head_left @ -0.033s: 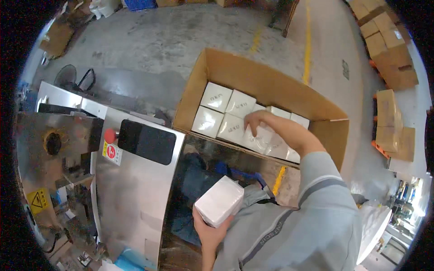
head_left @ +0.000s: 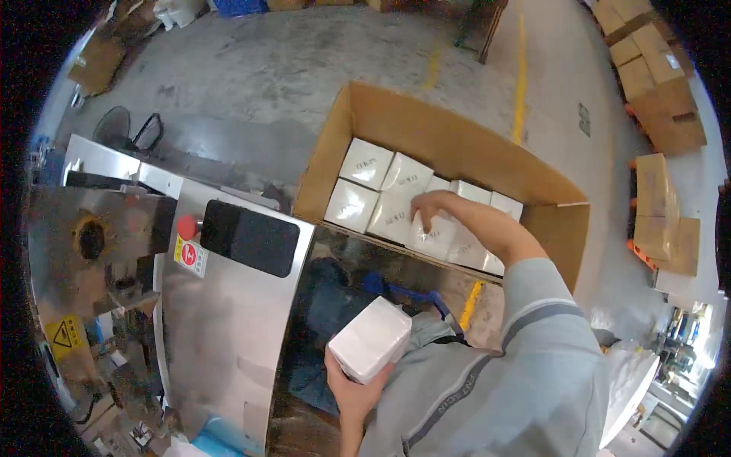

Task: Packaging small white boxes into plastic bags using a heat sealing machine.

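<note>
Low in the middle, my left hand (head_left: 356, 390) is closed around a white wrapped pack (head_left: 371, 339), its fingers and thumb along the lower sides. The pack is block-shaped, with its smooth pale top facing up. My right hand (head_left: 435, 207) reaches over the near wall of an open cardboard box (head_left: 457, 145). Its visible fingers are apart and bent down, touching the top of a white pack (head_left: 428, 236) in the box; I see no grip on it. Several similar packs with dark print sit side by side in two rows. My right hand and forearm hide part of them.
To the left stands a metal machine (head_left: 228, 327) with a black phone-like slab (head_left: 250, 238) on top and a red button (head_left: 186, 226) beside it. Stacked cartons (head_left: 655, 84) line the far right. A small fan (head_left: 113, 126) is behind the machine.
</note>
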